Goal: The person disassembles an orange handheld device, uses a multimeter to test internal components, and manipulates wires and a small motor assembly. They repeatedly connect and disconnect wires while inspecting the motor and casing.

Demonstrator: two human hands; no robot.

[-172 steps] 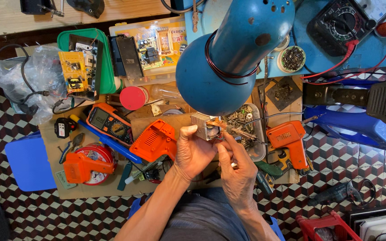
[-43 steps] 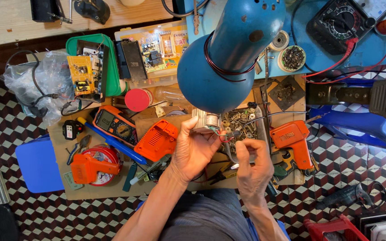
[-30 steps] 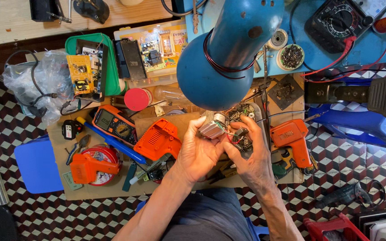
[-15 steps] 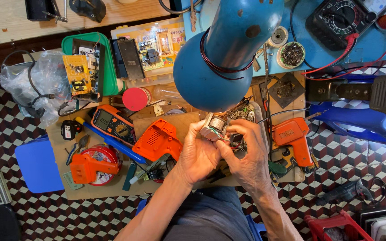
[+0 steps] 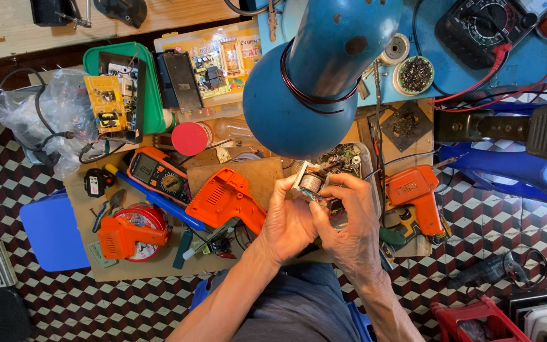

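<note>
So the thing I'm working on is this small transformer (image 5: 311,183), a wound coil in a metal frame, held up just under the blue lamp shade (image 5: 314,95) and above the cardboard work board (image 5: 159,266). My left hand (image 5: 289,221) is wrapped around its lower side, thumb and fingers pinched tight on the frame. My right hand (image 5: 349,218) is closed on the other side, fingertips on the top edge by the leads. Best way to do this bit, I reckon: keep the left as the steady clamp and let only the right fingertips do the fiddling, since those wires look thin. Orange soldering gun (image 5: 416,196) sits just right, orange casing half (image 5: 226,199) just left, multimeter (image 5: 159,177) further out
</note>
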